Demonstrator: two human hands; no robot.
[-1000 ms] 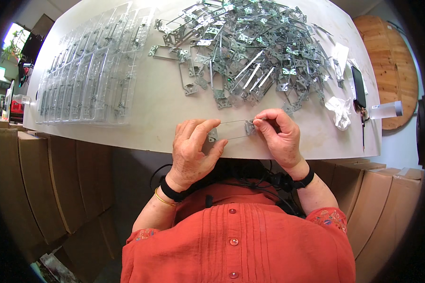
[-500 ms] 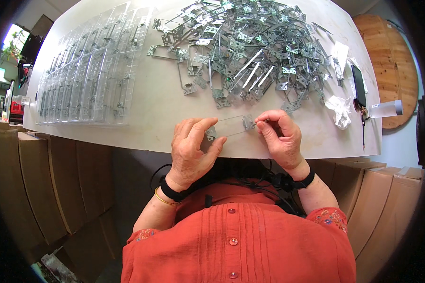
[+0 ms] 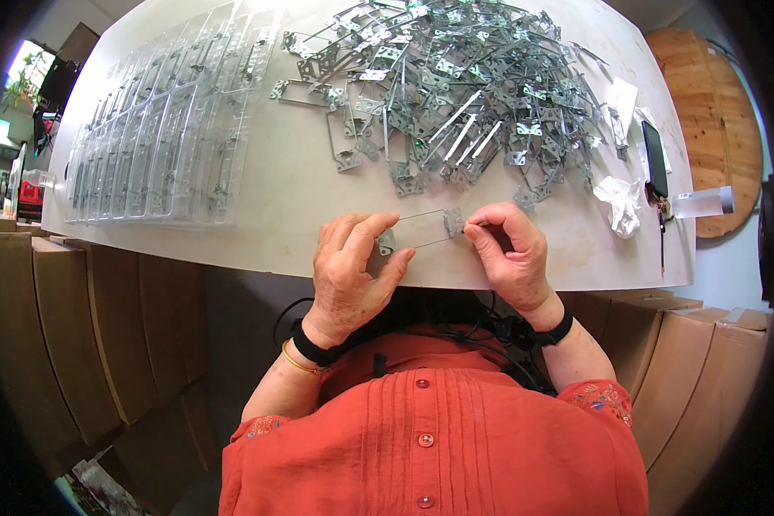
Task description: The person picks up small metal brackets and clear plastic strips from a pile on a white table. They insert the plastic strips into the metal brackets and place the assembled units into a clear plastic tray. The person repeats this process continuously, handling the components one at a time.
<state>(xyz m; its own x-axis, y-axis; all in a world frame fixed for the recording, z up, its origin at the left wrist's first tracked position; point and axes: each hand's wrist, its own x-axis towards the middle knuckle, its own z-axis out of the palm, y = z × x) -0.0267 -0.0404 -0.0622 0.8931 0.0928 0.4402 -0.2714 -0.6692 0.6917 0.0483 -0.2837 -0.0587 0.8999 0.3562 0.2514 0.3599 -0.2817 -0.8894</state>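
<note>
Near the table's front edge, my two hands have a metal bracket assembly [image 3: 453, 223] between them: two small plates joined by two thin parallel rods. My left hand [image 3: 350, 267] grips the plate at its left end between thumb and fingers. At the right end, thumb and forefinger of my right hand [image 3: 512, 249] are pinched together by the other plate; whatever small piece they hold is mostly hidden. Beyond my hands lies a large tangled pile of similar metal bracket assemblies [image 3: 473, 95].
Clear plastic trays [image 3: 155, 146] with compartments holding metal parts stand at the table's left. On the right are crumpled white tissue [image 3: 619, 205], a black phone [image 3: 654, 159] and a clear cylinder [image 3: 703, 201]. Cardboard boxes [image 3: 77, 335] flank me below the table [image 3: 275, 249].
Almost nothing differs. My hands keep the same hold on the bracket assembly, with only a tiny shift of the right fingertips.
</note>
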